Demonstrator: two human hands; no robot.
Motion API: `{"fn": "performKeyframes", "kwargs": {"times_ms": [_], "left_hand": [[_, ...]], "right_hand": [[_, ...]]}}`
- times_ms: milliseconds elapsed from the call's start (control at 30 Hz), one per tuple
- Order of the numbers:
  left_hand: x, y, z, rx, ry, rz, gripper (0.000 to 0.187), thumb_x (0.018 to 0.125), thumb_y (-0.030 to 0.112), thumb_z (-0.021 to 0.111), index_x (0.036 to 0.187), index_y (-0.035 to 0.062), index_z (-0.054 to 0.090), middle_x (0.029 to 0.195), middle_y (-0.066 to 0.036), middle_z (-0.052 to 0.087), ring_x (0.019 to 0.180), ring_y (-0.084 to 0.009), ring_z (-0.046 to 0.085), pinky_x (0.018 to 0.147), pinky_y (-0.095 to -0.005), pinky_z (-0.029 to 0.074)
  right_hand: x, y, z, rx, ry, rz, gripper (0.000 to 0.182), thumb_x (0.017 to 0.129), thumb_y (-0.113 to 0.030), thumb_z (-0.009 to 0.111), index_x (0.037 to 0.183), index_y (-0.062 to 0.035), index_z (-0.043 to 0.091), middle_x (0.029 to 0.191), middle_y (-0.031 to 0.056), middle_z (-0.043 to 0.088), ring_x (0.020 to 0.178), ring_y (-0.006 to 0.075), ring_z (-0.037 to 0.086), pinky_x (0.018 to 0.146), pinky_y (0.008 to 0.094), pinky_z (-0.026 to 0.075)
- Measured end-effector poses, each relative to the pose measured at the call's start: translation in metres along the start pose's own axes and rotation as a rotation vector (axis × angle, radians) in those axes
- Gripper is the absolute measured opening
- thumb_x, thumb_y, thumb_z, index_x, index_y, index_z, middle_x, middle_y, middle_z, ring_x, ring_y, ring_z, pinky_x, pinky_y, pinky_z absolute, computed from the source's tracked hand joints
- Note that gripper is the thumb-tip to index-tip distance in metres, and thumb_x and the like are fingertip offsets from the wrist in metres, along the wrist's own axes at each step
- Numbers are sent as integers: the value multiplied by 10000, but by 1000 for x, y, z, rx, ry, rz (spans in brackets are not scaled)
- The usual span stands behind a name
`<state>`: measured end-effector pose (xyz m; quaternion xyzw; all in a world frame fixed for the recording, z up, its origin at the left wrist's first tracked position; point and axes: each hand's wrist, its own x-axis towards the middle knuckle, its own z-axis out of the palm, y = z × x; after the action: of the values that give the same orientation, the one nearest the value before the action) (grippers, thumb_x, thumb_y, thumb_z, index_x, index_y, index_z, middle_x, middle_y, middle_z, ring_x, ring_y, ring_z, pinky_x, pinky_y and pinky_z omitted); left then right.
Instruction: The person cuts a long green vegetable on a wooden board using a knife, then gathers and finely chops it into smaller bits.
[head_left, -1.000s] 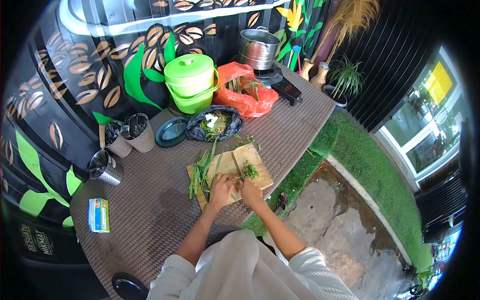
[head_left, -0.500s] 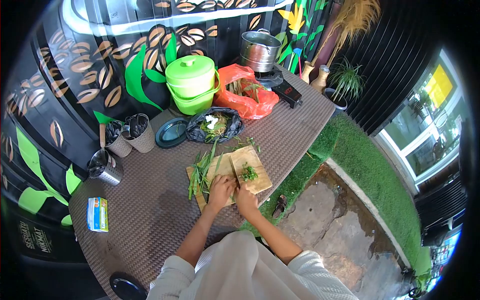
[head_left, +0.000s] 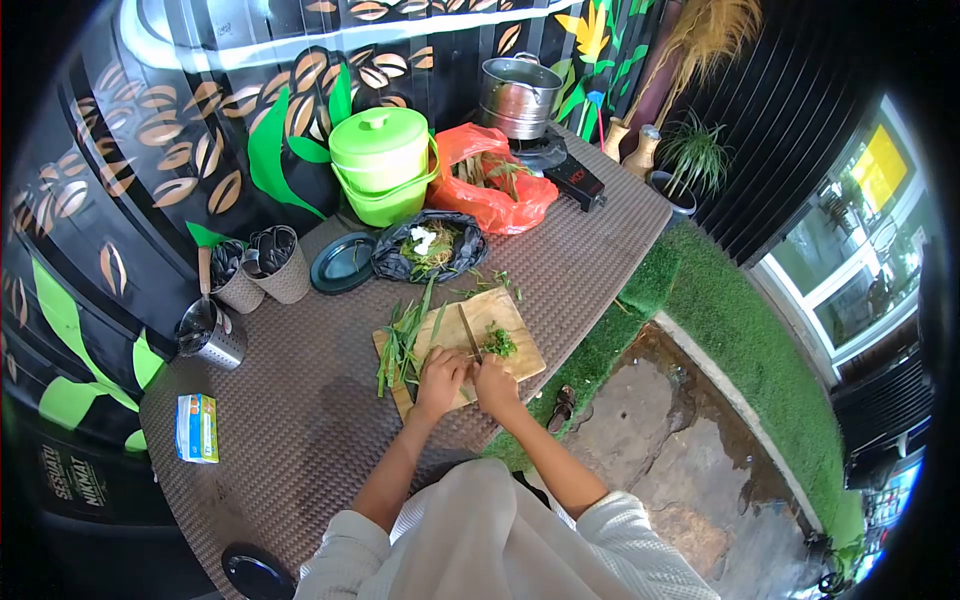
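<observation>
A wooden cutting board (head_left: 525, 362) lies on the table near its front edge. My right hand (head_left: 495, 388) is closed around the handle of a knife (head_left: 467, 328), whose blade points away from me over the board. Just left of it, my left hand (head_left: 441, 380) is closed, fingertips bent down on green leaves beside the blade; the pinched part is mostly hidden. Chopped greens (head_left: 499, 341) sit in a small heap right of the blade. Long green leaves (head_left: 402, 345) spread across the board's left side and onto the table.
Behind the board are a black plastic bag (head_left: 455, 262) with trimmings, a dark plate (head_left: 343, 262), a red bag (head_left: 510, 212) and a green lidded bucket (head_left: 382, 160). A steel pot (head_left: 520, 105) stands on a stove (head_left: 578, 183). Utensil holders (head_left: 280, 268) and a tissue pack (head_left: 196, 428) are leftward.
My right hand and the knife have shifted slightly up the board, and the blade's angle differs a little. My left hand stays almost in place, fingers still bent on the leaves.
</observation>
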<state>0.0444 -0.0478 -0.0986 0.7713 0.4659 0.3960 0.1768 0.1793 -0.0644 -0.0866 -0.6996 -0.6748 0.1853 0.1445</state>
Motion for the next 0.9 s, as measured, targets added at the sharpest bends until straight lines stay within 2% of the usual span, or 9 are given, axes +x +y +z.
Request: {"fn": "performKeyframes", "kwargs": {"times_ms": [133, 367, 500, 567, 600, 667, 767, 833, 900], "left_hand": [[2, -4, 1, -5, 38, 28, 174, 806, 17, 563, 946, -33, 654, 942, -144, 599, 949, -315, 536, 842, -403, 451], [4, -2, 1, 12, 13, 30, 150, 793, 8, 573, 925, -29, 634, 947, -140, 593, 948, -322, 528, 843, -402, 445], [3, -4, 3, 44, 36, 46, 146, 786, 15, 585, 918, -18, 637, 928, -136, 585, 942, -323, 524, 838, -408, 440], [2, -2, 3, 70, 52, 53, 144, 786, 16, 585, 917, -15, 637, 919, -135, 584, 939, -324, 525, 836, -411, 439], [2, -4, 3, 51, 46, 36, 134, 788, 14, 583, 909, -13, 636, 924, -138, 580, 933, -325, 526, 835, -413, 437], [2, -6, 3, 38, 42, 26, 125, 789, 13, 582, 900, -12, 635, 929, -141, 576, 927, -326, 527, 834, -415, 435], [3, -10, 4, -33, 28, 33, 156, 817, 19, 574, 971, 1, 596, 933, -157, 565, 915, -343, 534, 824, -430, 437], [3, -6, 5, -98, 28, -105, 214, 845, 34, 568, 1055, 26, 530, 951, -169, 568, 903, -361, 548, 802, -446, 448], [2, -5, 5, -103, 19, -129, 234, 854, 35, 565, 1079, 39, 502, 958, -171, 574, 908, -366, 556, 791, -451, 454]], "right_hand": [[-26, -13, 7, -67, -66, 134, 343, 967, -334, 425, 1029, 2, 450, 777, 226, 670, 760, 393, 677, 658, 478, 550], [-10, -8, -7, 23, -58, 20, 359, 954, -341, 457, 1038, 9, 457, 794, 240, 670, 770, 386, 683, 673, 474, 554], [-23, -11, 5, -26, -85, 120, 332, 965, -308, 439, 1031, 17, 462, 809, 236, 665, 736, 399, 673, 641, 478, 550], [-12, -5, 9, -6, 14, 29, 342, 963, -311, 441, 1045, 21, 448, 831, 242, 669, 747, 398, 675, 643, 471, 551], [-11, -6, 4, -6, 9, 32, 342, 963, -311, 441, 1045, 21, 448, 831, 242, 669, 747, 398, 675, 643, 471, 551], [-5, -8, -10, 95, -113, 62, 375, 979, -345, 398, 1076, 17, 423, 836, 274, 649, 812, 448, 648, 697, 520, 524], [-21, -15, 3, 59, -94, 126, 366, 979, -342, 399, 1059, 14, 425, 831, 269, 649, 787, 445, 650, 672, 519, 525], [-17, -17, 4, 56, -77, 138, 357, 977, -336, 401, 1054, 11, 425, 822, 263, 649, 755, 449, 647, 659, 529, 518], [-4, -16, 3, 63, -12, 89, 355, 975, -333, 404, 1063, 11, 423, 807, 253, 651, 728, 449, 646, 656, 535, 514]]}}
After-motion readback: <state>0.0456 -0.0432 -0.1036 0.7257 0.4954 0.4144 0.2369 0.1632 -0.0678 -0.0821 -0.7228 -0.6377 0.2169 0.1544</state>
